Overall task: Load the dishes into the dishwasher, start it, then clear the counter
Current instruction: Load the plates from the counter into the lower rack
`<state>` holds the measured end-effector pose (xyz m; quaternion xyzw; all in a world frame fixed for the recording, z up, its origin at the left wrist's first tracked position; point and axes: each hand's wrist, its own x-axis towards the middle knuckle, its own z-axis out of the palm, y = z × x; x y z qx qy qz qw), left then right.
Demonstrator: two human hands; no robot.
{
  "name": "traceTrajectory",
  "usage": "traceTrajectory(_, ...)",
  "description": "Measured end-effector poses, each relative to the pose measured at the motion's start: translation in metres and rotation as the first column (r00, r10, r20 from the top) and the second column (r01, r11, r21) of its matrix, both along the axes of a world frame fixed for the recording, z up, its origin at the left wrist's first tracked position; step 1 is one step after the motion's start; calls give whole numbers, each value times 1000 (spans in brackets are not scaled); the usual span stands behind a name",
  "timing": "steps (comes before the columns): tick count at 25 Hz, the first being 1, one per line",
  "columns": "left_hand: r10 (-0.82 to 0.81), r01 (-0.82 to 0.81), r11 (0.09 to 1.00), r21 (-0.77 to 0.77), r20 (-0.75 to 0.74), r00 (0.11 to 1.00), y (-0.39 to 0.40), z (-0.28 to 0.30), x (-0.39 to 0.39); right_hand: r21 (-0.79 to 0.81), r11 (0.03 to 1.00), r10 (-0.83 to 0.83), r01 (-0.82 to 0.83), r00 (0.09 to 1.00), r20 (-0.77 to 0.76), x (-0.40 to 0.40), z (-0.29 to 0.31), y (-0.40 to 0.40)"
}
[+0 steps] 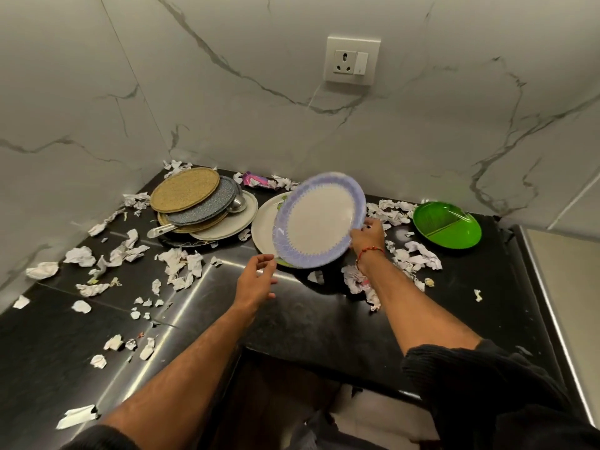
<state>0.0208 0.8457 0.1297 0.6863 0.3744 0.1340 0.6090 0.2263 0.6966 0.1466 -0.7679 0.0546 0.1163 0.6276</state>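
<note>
My right hand (368,237) grips the right rim of a white plate with a purple patterned border (319,219), tilted up above the black counter (292,313). Under it lies a cream plate (264,222) flat on the counter. My left hand (256,279) hovers with relaxed fingers just below the tilted plate's lower left rim, holding nothing. Back left stands a stack of plates (194,203): a tan woven one on top, a speckled grey one, more below, with a steel spoon (237,203) and a steel handle (160,230) among them. A green divided plate (446,224) sits at the right.
Crumpled paper scraps (181,264) litter the counter, thick at the left and behind my right wrist. A purple wrapper (258,180) lies against the marble wall. A wall socket (352,60) sits above. The counter's steel edge (552,313) runs along the right.
</note>
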Motion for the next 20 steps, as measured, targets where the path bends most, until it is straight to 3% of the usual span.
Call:
traceTrajectory(3, -10, 4, 994, 112, 51, 999, 2, 16, -7, 136, 991, -13, -20, 971, 239, -33, 29, -33)
traceTrajectory(6, -10, -5, 993, 117, 122, 993, -1, 41, -11, 213, 977, -66, -12, 931, 358, -75, 44, -82)
traceTrajectory(11, -80, 73, 996, 42, 202, 976, -43, 48, -30, 376, 926, -61, -41, 965, 256, -146, 45, -163)
traceTrajectory(13, -60, 82, 993, -84, 238, 969, -75, 43, -38, 430, 903, -95, -1, 975, 203, -174, 48, -196)
traceTrajectory(15, -87, 133, 973, -187, 237, 968, -114, 37, -41, 432, 900, -139, 52, 975, 173, -205, 48, -233)
traceTrajectory(20, -308, 343, 919, -191, 190, 932, -229, 37, -49, 327, 920, -266, 216, 957, 115, -273, 21, -353)
